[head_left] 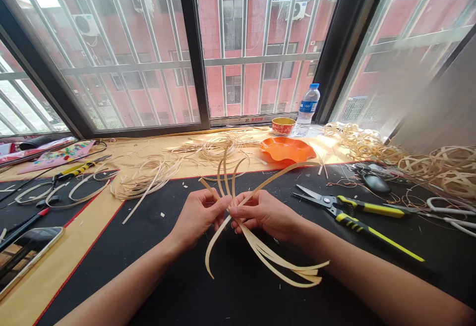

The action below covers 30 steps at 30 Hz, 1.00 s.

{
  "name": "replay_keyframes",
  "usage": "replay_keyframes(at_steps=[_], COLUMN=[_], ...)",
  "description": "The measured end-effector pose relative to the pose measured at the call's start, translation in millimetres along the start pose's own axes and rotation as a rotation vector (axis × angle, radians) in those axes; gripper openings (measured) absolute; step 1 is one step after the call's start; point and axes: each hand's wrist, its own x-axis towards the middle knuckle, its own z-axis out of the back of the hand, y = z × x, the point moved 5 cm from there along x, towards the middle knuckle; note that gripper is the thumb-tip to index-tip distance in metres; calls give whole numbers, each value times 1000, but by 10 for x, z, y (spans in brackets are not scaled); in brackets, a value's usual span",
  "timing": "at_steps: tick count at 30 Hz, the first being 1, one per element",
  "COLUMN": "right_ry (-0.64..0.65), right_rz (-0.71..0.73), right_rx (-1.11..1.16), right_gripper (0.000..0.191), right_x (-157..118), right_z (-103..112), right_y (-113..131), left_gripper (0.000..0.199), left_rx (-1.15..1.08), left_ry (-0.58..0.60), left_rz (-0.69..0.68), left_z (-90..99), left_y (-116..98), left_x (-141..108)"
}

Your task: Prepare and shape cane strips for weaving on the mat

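Several pale, flat bamboo-like strips (260, 249) cross and fan out between my two hands above the black mat (163, 276). My left hand (204, 210) pinches them near the crossing point, thumb on top. Close beside it, my right hand (262, 212) also pinches the strips, its thumb and forefinger pressed together. Some ends spread upward and away from me, one long strip slants to the upper right, and others curve down toward the lower right. One strip bends down below my left hand. The fingertips partly hide the crossing.
Yellow-black shears (347, 209) lie open on the right, near a dark mouse (376, 183). Behind stand an orange wavy dish (288, 150), a red bowl (283, 126) and a water bottle (307, 110). Coiled strips (148, 177) lie left; a phone (29, 256) is far left.
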Motion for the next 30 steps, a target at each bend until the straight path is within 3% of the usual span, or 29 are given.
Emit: replay_keyframes(at_steps=[16,25,30], right_ry=[-11,-124,-62], right_rz=[-17,-2,22], right_rx=[38,24,-10], right_gripper=[37,40,42], right_x=[7,-1,9], right_z=[50,86,88], right_y=[-6,30,45], left_gripper=[37,36,30], left_rx=[14,-108,-140], left_ry=[6,161,203], left_rz=[20,174,213], left_z=[13,-61,-61], left_y=[23,49,46], left_x=[-1,-30,-55])
